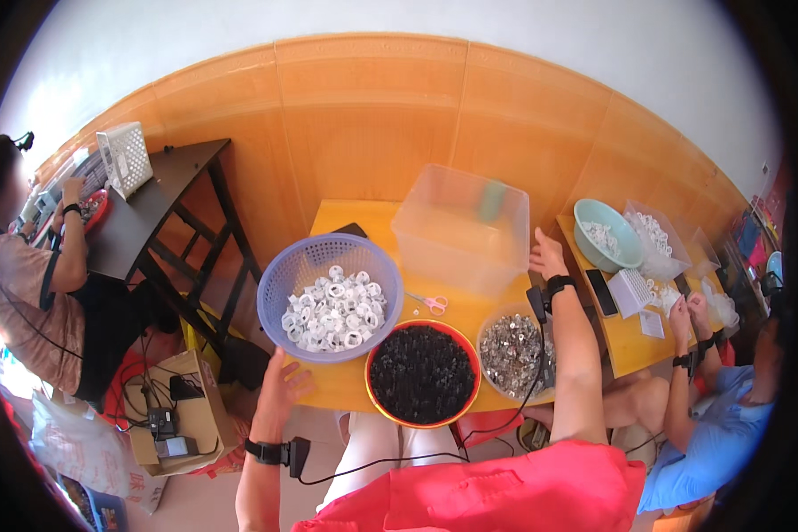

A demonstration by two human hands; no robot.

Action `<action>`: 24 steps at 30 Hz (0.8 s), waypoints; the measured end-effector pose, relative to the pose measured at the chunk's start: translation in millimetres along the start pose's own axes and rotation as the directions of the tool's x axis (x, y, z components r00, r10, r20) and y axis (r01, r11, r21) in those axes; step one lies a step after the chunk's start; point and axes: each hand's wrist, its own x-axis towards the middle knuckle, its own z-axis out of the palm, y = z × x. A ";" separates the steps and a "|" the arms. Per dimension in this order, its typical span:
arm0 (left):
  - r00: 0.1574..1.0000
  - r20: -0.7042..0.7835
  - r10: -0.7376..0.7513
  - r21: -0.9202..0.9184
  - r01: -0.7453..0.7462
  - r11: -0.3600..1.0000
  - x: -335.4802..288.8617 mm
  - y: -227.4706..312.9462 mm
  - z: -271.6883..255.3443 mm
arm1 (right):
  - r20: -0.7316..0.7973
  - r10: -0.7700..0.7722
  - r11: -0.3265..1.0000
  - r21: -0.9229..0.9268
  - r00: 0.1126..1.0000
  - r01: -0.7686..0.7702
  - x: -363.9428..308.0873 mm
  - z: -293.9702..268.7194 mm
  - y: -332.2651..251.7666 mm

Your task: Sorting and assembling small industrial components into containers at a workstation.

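Observation:
My left hand (pixel 284 388) is held below the purple perforated basket (pixel 279 279), its fingers apart and nothing in them. White ring-shaped plastic parts (pixel 337 310) fill the basket. My right hand (pixel 548 255) is stretched out, fingers spread, beside the right wall of a translucent plastic bin (pixel 461 235); whether it touches the bin I cannot tell. A green roll-like thing (pixel 491 201) shows through the bin's far wall. In front of me a red-and-yellow-rimmed bowl (pixel 370 390) is full of small black parts (pixel 422 372). Right of it, a clear tub (pixel 483 355) contains small metal pieces (pixel 516 350).
Pink-handled scissors (pixel 435 304) lie on the yellow table (pixel 346 217) behind the black parts. A cable runs from my right wrist past the metal pieces. At right, a person in blue (pixel 714 443) works beside a turquoise basin (pixel 585 239); another person (pixel 40 310) sits left.

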 end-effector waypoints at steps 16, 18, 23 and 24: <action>0.944 0.315 -0.101 0.248 0.021 0.968 -24.5 -84.5 69.0 | 0.560 -0.198 0.936 -0.136 0.805 0.325 -233.1 -90.0 48.4; 0.948 0.303 -0.098 0.211 0.033 0.977 -25.2 -87.5 74.9 | 0.591 -0.108 0.955 -0.162 0.799 0.249 -250.4 -97.5 77.8; 0.974 0.225 -0.003 0.300 -0.066 0.952 -35.8 -91.5 79.2 | 0.467 0.171 0.954 -0.298 0.867 -0.028 -269.4 -99.2 155.5; 0.974 0.228 -0.001 0.304 -0.071 0.950 -37.6 -91.8 77.3 | 0.476 0.250 0.954 -0.271 0.843 -0.130 -274.2 -96.4 158.1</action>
